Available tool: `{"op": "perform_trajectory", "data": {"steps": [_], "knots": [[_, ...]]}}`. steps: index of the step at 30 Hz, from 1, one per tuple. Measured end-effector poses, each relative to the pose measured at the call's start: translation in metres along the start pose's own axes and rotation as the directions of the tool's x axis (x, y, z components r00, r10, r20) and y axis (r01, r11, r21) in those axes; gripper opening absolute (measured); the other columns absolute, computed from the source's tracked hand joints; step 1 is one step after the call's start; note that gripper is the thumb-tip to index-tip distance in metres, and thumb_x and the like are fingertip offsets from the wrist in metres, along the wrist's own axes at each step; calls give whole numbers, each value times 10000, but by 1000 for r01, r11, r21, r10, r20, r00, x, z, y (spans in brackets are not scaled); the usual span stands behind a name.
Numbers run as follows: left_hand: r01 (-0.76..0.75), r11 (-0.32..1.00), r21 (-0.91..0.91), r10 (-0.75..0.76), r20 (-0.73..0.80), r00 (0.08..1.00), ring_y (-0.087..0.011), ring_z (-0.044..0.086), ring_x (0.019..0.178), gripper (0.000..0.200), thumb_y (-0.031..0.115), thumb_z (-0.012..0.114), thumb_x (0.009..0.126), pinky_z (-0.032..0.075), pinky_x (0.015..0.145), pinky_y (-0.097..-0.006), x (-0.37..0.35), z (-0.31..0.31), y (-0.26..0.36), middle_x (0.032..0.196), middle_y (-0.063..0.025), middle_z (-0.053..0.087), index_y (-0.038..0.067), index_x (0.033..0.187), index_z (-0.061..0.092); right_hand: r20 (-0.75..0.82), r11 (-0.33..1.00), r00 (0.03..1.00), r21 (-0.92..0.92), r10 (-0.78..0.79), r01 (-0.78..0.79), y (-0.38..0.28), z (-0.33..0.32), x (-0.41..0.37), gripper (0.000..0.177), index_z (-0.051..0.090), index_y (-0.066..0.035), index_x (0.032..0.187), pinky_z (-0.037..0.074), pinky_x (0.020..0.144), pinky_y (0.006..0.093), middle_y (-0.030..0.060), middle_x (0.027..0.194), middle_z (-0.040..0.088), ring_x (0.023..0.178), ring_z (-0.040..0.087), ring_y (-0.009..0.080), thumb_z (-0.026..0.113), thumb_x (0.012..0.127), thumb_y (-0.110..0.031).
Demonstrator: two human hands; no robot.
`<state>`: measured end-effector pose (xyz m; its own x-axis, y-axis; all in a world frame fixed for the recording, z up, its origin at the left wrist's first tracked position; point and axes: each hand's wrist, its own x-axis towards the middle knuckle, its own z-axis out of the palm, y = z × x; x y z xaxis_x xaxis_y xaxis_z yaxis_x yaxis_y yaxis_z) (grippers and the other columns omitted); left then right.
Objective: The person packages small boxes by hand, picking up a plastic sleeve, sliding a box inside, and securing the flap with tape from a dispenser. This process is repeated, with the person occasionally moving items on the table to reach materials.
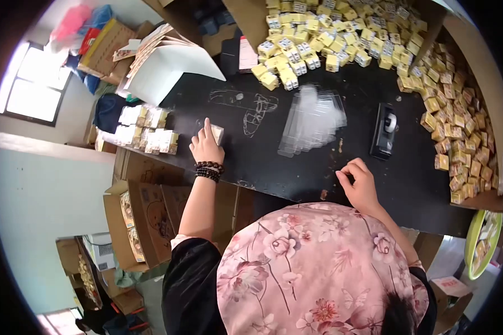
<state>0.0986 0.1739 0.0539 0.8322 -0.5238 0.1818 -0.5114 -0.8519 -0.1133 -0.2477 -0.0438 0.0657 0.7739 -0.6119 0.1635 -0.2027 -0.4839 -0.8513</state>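
My left hand [207, 146], with dark beaded bracelets at the wrist, rests over the left part of the black table. Its index finger points away from me, and a small pale box [217, 134] lies against its right side. Near the front edge my right hand [357, 181] is curled, the thumb close to the bent fingers; whether anything is between them is too small to make out. Clear plastic sleeves [314, 120] lie in a fanned pile between and beyond the hands. A black tape dispenser [384, 131] stands to the right of the pile.
Many small yellow boxes [341, 33] are heaped at the back, more [466, 139] along the right side. Packed stacks [146, 129] stand at the table's left end, near white sheets [165, 72]. An open carton [142, 223] is below left, a green basket [475, 245] at lower right.
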Motion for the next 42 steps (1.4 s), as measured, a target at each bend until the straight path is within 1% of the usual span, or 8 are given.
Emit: {"op": "perform_trajectory", "data": {"steps": [4, 8, 13, 25, 29, 33, 37, 42], "knots": [[-78, 983, -164, 50, -169, 984, -339, 487, 1209, 725, 323, 674, 834, 387, 974, -509, -4, 33, -20, 1311, -120, 522, 86, 1449, 370, 39, 999, 999, -2, 32, -32, 3, 0, 4, 103, 601, 16, 825, 413, 598, 291, 76, 836, 530, 702, 535, 190, 666, 861, -55], [93, 923, -374, -19, 197, 980, -315, 515, 1208, 609, 281, 636, 884, 367, 993, -525, -10, 13, -16, 1310, -162, 519, 266, 1447, 404, 43, 998, 998, 22, 50, -51, 12, 3, 4, 97, 605, 18, 828, 404, 593, 282, 64, 833, 526, 705, 530, 161, 662, 864, -51], [30, 878, -478, -100, -121, 988, -306, 560, 1131, 647, 221, 697, 845, 374, 983, -471, 18, 36, -38, 1208, -138, 574, 128, 1406, 388, 68, 990, 989, 30, 133, -135, 27, 5, 3, 105, 591, 26, 820, 424, 611, 253, 56, 855, 518, 684, 520, 126, 647, 881, -39], [299, 933, 198, -265, -180, 947, -330, 405, 1302, 432, 282, 538, 942, 288, 1063, -490, 155, 76, -141, 1317, -158, 523, 90, 1324, 469, 56, 963, 962, -49, 266, -264, 31, 8, 11, 113, 590, 32, 803, 425, 577, 293, 88, 814, 538, 649, 544, 172, 654, 867, -36], [-64, 979, -194, 6, -284, 959, -357, 539, 1081, 306, 292, 627, 905, 430, 902, -487, 136, 54, -57, 1163, -173, 576, 48, 1087, 594, 68, 962, 961, -83, 266, -261, 38, 11, 11, 115, 612, 18, 805, 443, 583, 303, 87, 813, 547, 651, 560, 185, 669, 862, -64], [-352, 563, -748, 357, -163, 920, -361, 521, 1094, 524, 427, 702, 836, 411, 953, -457, 46, 35, 104, 1161, -188, 565, 15, 1145, 605, 81, 967, 968, -116, 239, -229, 37, 13, 12, 110, 622, 2, 804, 440, 599, 317, 83, 808, 552, 686, 560, 204, 680, 849, -81], [-243, 749, -616, 268, -53, 962, -367, 381, 1244, 845, 493, 814, 669, 321, 1023, -486, 8, 27, 190, 1339, -174, 426, -19, 1260, 492, 101, 977, 980, -140, 174, -159, 38, 11, 8, 107, 625, 1, 809, 438, 615, 327, 97, 817, 561, 722, 569, 230, 686, 834, -83], [-90, 591, -802, 149, -1, 989, -300, 528, 986, 457, 189, 798, 737, 432, 876, -403, 11, 38, 192, 1052, -135, 539, 36, 1063, 518, 118, 976, 969, -54, 218, -213, 35, 4, 0, 116, 630, 2, 842, 433, 610, 302, 70, 816, 553, 711, 564, 166, 680, 863, -101]]}}
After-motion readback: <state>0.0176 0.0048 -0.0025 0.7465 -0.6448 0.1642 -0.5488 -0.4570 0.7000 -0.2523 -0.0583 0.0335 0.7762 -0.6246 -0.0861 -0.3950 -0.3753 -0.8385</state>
